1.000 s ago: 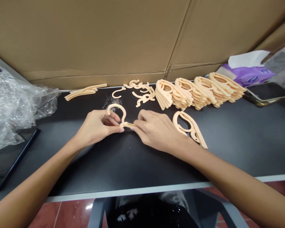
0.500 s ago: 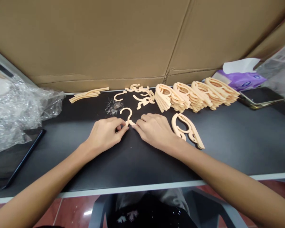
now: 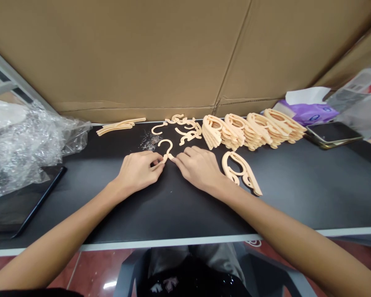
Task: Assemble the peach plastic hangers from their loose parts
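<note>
Between my hands, a small cream plastic hanger (image 3: 169, 147) lies on the black table with its hook pointing away from me. My left hand (image 3: 141, 170) pinches the hanger's left side near the base of the hook, thumb and forefinger closed. On the other side, my right hand (image 3: 198, 168) is closed on the right part, its thumb beside the joint. Most of the hanger's arms are hidden under my fingers. Right of my right hand lies a folded cream hanger (image 3: 241, 172). Beyond my hands is a loose pile of cream hooks (image 3: 188, 131).
Stacks of folded hangers (image 3: 253, 130) stand along the back, with a purple tissue pack (image 3: 311, 113) and a phone (image 3: 335, 133) to their right. Cream strips (image 3: 120, 125) lie back left. Bubble wrap (image 3: 21, 144) covers part of a dark tablet-like slab (image 3: 27, 206). A cardboard wall (image 3: 136, 53) rises behind.
The camera view has shifted slightly. My hands keep their hold on the hanger, and my left fingers have moved a little at the joint.
</note>
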